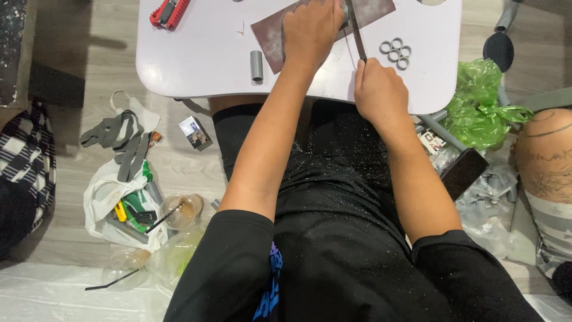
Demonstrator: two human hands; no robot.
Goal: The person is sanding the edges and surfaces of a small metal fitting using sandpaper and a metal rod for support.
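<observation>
Nearest the camera, a lap in black cloth point(333, 197) is seen dusted with fine pale specks, with a white bag of rubbish point(119, 203) on the floor to the left. Past it, at the near edge of the white table point(190, 59), the right hand point(380, 92) is clenched around the handle of a thin dark file point(356, 33), angled so its blade runs away across the table. Farther on, the left hand point(311, 30) is pressed down over a small grey piece on the brown sandpaper sheet point(271, 33), apparently to steady it, while a short grey tube point(256, 65) and cut grey rings point(396, 52) lie beside.
</observation>
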